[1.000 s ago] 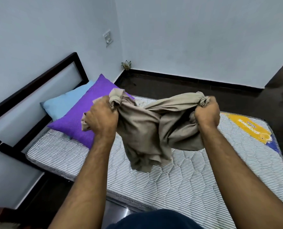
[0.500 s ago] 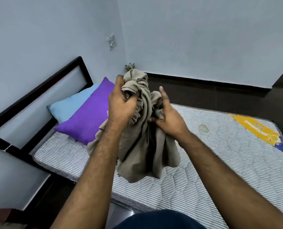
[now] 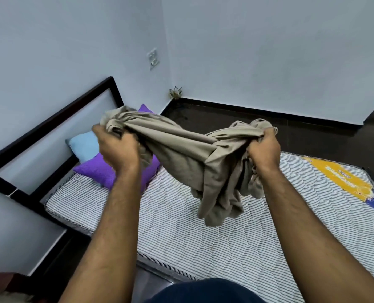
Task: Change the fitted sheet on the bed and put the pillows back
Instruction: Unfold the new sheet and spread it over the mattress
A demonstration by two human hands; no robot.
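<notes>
Above the bare mattress [image 3: 203,226], left hand [image 3: 116,147] and right hand [image 3: 263,147], together moments ago, now grip the beige fitted sheet [image 3: 192,158] apart: unfolding under way.

The mattress [image 3: 203,232] lies on the bed frame, with the headboard [image 3: 50,127] at its left end against the left wall. Two pillows sit on the mattress by the headboard: the near pillow [image 3: 98,171] overlaps the far pillow [image 3: 83,144]. Above the mattress, the left hand [image 3: 116,149] and right hand [image 3: 263,148] hold the bunched sheet [image 3: 192,158] between them, its folds hanging toward the mattress. A label [image 3: 339,178] lies at the mattress's right end. A wall switch [image 3: 152,59] sits above the headboard's far side, and a small ornament [image 3: 175,92] stands in the floor corner behind the bed.
</notes>
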